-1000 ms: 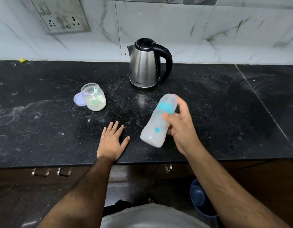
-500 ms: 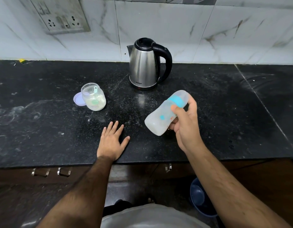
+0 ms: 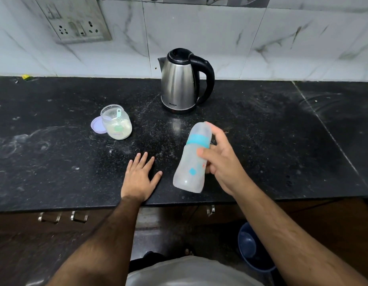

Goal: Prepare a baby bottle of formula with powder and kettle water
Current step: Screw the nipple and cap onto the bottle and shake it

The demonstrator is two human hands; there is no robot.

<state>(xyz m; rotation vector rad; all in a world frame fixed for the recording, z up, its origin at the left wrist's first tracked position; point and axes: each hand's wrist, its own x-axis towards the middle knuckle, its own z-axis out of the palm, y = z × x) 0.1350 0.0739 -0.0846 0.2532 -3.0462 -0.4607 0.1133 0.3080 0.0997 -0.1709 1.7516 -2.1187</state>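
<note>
My right hand [image 3: 222, 162] grips a baby bottle [image 3: 192, 162] with a teal collar and cap, held in the air above the black counter [image 3: 261, 141], cap end pointing away from me and slightly blurred. The bottle looks cloudy white inside. My left hand [image 3: 139, 177] lies flat on the counter near its front edge, fingers apart, holding nothing. A steel kettle [image 3: 179, 83] with a black handle and shut lid stands at the back by the wall. An open jar of white powder [image 3: 116, 122] with a teal scoop inside sits to the left, its purple lid [image 3: 97, 125] beside it.
Powder dust is scattered on the counter around the jar and in front of the kettle. A wall socket panel [image 3: 75, 19] is at the upper left. Below the counter are drawer handles [image 3: 63, 216] and a dark blue bucket [image 3: 253, 246] on the floor.
The bottle swung in my right hand: tilted far over to the left half a second ago, now nearer upright again with its base toward me. My left hand stayed flat.
</note>
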